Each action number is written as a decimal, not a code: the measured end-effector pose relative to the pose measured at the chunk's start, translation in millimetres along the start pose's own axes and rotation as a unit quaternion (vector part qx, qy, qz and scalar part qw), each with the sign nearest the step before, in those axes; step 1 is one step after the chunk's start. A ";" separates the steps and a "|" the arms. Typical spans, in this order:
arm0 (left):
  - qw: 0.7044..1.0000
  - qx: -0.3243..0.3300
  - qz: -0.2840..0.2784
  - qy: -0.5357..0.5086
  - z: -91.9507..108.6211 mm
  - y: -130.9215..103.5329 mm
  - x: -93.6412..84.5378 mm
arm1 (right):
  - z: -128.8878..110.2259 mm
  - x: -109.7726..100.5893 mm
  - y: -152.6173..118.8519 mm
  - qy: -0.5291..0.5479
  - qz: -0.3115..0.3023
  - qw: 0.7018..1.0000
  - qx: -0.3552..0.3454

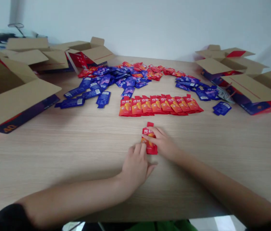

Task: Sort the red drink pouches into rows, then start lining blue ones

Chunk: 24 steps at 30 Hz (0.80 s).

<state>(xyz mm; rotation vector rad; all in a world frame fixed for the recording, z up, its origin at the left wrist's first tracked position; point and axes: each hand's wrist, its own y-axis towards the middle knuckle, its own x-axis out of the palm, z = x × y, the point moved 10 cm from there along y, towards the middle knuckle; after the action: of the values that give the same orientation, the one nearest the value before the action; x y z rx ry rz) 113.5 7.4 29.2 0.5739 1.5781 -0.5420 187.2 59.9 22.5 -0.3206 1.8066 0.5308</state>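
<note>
A single red pouch [152, 149] with yellow fruit printed on it lies on the table in front of me, its narrow spout end pointing away. Across its upper right part rest the fingers of my right hand [166, 145], gripping it against the tabletop. My left hand [135, 165] has its fingers curled onto the pouch's lower left edge, with the thumb stuck out below. Just beyond, a row of several matching red pouches [155, 105] lies side by side, overlapping toward the right.
Blue-purple pouches [125, 81] and more red pouches [154, 72] are heaped at the back. Other blue pouches [190, 84] lie at right, near a loose one [222, 108]. Open cardboard boxes stand left [24, 99] and right [253, 88] on the wood-grain table [77, 154].
</note>
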 end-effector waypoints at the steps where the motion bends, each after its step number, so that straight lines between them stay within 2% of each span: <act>1: 1.000 -0.014 0.007 0.004 -10.1 -7.8 0.3 | -10.6 6.9 14.9 0.025 -0.007 1.000 -0.015; 4: 0.999 -0.037 0.030 0.007 -38.3 -25.6 2.9 | -38.2 23.2 50.4 0.088 -0.030 0.993 -0.071; 8: 0.999 -0.032 0.021 -0.028 -61.1 -36.2 11.7 | -53.5 36.5 70.5 0.129 -0.065 0.981 -0.127; 16: 0.997 0.004 0.038 -0.066 -63.4 -39.2 18.0 | -57.9 42.3 72.4 0.123 -0.057 0.981 -0.137; 18: 0.996 0.016 0.051 -0.074 -67.1 -38.6 14.6 | -59.8 31.5 73.7 0.122 -0.040 0.981 -0.149; 21: 0.993 0.026 0.073 -0.092 -79.3 -36.2 6.0 | -53.2 -6.0 86.5 0.122 0.025 0.980 -0.157; 24: 0.988 0.068 0.066 -0.118 -85.0 -32.7 4.8 | -36.2 -47.8 124.3 0.113 0.074 0.979 -0.155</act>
<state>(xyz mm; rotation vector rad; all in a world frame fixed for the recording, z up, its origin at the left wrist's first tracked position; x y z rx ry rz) 27.5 37.6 31.5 0.6852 1.2761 -0.5973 112.4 145.9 100.3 -0.4780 1.9765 0.9164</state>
